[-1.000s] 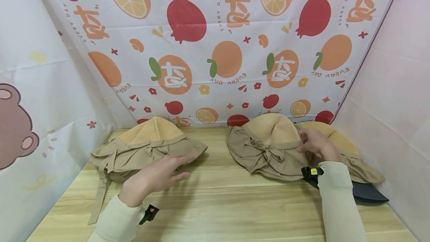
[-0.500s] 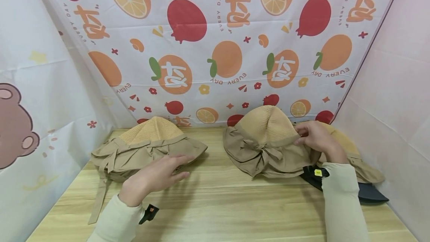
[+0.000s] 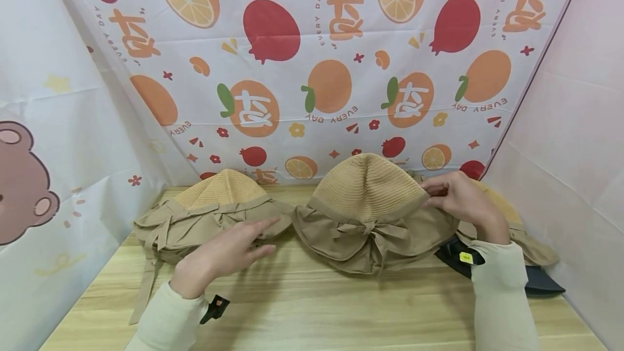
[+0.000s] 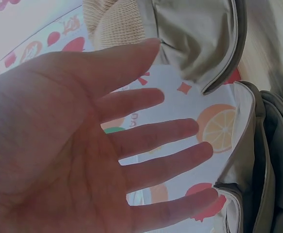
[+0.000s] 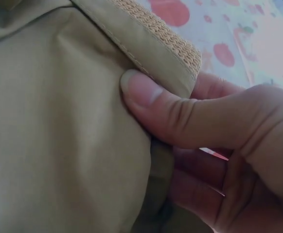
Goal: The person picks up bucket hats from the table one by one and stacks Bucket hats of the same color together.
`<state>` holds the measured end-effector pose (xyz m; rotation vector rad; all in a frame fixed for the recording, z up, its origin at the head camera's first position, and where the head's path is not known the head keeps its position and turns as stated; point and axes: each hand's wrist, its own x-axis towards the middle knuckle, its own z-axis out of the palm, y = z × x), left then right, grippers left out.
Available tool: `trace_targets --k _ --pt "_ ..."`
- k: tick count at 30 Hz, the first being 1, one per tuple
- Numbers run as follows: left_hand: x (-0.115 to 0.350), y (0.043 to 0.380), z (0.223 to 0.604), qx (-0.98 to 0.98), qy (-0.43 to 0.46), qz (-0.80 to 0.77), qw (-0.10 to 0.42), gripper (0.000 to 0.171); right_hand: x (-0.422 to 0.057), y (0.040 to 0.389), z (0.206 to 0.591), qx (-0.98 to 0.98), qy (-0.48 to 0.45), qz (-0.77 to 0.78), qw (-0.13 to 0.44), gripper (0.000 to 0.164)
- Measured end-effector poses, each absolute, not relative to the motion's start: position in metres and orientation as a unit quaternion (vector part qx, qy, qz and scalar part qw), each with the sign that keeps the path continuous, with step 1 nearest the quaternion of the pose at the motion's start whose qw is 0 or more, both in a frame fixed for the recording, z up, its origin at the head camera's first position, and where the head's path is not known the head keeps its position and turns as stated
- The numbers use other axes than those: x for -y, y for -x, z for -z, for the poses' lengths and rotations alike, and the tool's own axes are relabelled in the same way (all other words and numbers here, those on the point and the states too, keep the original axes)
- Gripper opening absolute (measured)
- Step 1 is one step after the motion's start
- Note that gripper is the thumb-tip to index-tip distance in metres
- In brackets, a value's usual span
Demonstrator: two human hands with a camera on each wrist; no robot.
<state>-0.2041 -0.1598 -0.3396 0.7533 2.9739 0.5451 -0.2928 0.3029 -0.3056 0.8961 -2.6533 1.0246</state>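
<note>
At the left edge: a white cloth side wall (image 3: 29, 80) printed with a brown bear.
Left hat: a straw-yellow, woven-crowned hat with a pleated khaki fabric brim (image 3: 214, 221) sits on the pale wood-grain table (image 3: 322, 313), one long tie trailing toward the near left.
Left hand: the person's left hand (image 3: 226, 256) is just near that hat's brim, fingers straight and spread apart; whether they touch it cannot be told.
Middle hat: a second hat with a ribbed straw-yellow crown and a khaki fabric brim tied in a bow (image 3: 372, 215) stands between the two hands, before the white fruit-printed backdrop (image 3: 331, 26) on the far side. Whether its brim rests on the table cannot be told.
Right hand: the person's right hand (image 3: 458, 199) pinches the right side of this second hat, thumb pressed on the khaki cloth just below the crown's band, fingers behind.
Right end: a third straw-and-khaki hat (image 3: 528, 240) lies partly hidden behind the right hand and sleeve, a smooth dark navy brim (image 3: 541, 280) showing beneath its near edge.
</note>
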Motion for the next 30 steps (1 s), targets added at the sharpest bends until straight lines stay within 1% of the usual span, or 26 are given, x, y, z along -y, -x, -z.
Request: trace_targets --k 5,13,22,25,28,30 --pt "0.160 0.203 0.339 -0.958 -0.224 -0.181 0.009 0.067 -0.294 0.288 0.302 0.877 -0.330 -0.338 0.090 0.027" --pt "0.163 0.203 0.341 -0.958 -0.218 -0.184 -0.004 0.074 -0.278 0.286 0.304 0.857 -0.379 -0.321 0.136 0.034" --pt "0.165 0.203 0.340 -0.949 -0.241 -0.197 -0.050 0.075 -0.263 0.275 0.300 0.854 -0.393 -0.305 0.152 0.035" --pt "0.165 0.204 0.340 -0.949 -0.239 -0.198 -0.057 0.077 -0.258 0.274 0.301 0.851 -0.400 -0.305 0.151 0.034" --pt "0.166 0.205 0.341 -0.947 -0.240 -0.205 -0.057 0.076 -0.252 0.274 0.301 0.847 -0.409 -0.305 0.149 0.033" --pt "0.167 0.207 0.340 -0.945 -0.245 -0.208 -0.060 0.067 -0.249 0.274 0.302 0.845 -0.412 -0.307 0.148 0.032"
